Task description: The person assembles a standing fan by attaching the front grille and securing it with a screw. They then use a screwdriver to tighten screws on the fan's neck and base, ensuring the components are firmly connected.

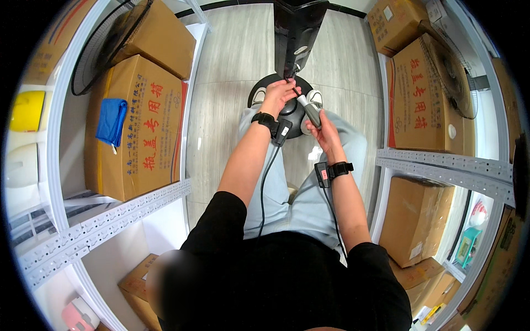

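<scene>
My right hand (326, 132) is closed round the grey handle of a screwdriver (312, 113), which has a white collar. Its dark shaft slants up and left to the lower end of a glossy black upright body (298, 38). My left hand (280, 95) is at that end, fingers curled together beside the shaft; what they pinch is hidden. Beneath my hands, a round black base (291, 113) rests on the floor between my shoes. Each wrist wears a black strap with a small cabled box.
Metal shelves (110, 212) flank me on both sides. On the left, a large carton (141, 127) carries a folded blue cloth (112, 121) and stands near a black fan grille (91, 49). At right are more cartons (417, 99) and a round fan grille (450, 69).
</scene>
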Motion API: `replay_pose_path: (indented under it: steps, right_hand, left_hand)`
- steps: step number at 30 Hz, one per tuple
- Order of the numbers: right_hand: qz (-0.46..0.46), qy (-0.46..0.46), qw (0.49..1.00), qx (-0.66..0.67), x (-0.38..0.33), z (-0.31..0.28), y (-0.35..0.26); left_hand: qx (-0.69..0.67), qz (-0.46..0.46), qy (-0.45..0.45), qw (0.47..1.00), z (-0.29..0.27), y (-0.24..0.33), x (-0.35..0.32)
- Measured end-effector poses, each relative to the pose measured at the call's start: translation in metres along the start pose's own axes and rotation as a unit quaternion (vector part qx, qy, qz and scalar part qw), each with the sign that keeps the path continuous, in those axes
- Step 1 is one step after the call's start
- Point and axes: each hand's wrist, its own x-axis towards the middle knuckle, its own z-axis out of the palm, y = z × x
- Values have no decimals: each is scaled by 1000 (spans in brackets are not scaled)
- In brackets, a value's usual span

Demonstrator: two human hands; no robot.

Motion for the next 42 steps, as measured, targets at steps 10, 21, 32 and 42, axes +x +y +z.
replay_pose_path:
  steps: [10,21,32,42]
  right_hand:
    - [-122,104,987,1,-16,26,1]
    - [-93,25,995,18,-6,9,7]
    - [-43,10,996,78,-7,2,3]
    - [-74,8,993,93,-12,12,0]
  left_hand:
    - [23,-23,39,999,9,-2,-1]
    - [45,-11,54,997,10,0,1]
    - [-29,14,80,996,20,-3,-6]
    - [38,5,49,998,6,-8,0]
